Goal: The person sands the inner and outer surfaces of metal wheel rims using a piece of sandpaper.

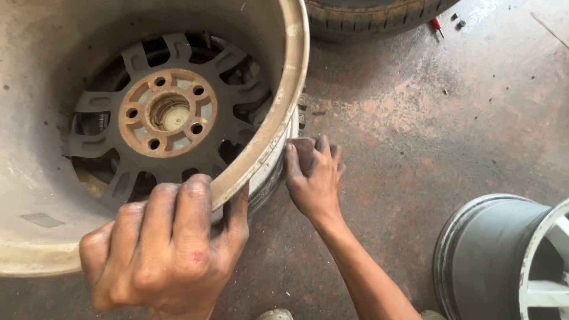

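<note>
Head view: left hand clamped over alloy rim lip; right hand pinching sanding pad against outer wall. Rim likely heavy, rigid; lip best hold.

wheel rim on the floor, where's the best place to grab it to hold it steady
Probably the near lip of the wheel rim, from above: it lies open side up, so fingers can hook over the thin edge, as the left hand does. The right hand presses a brown pad outside.
</note>
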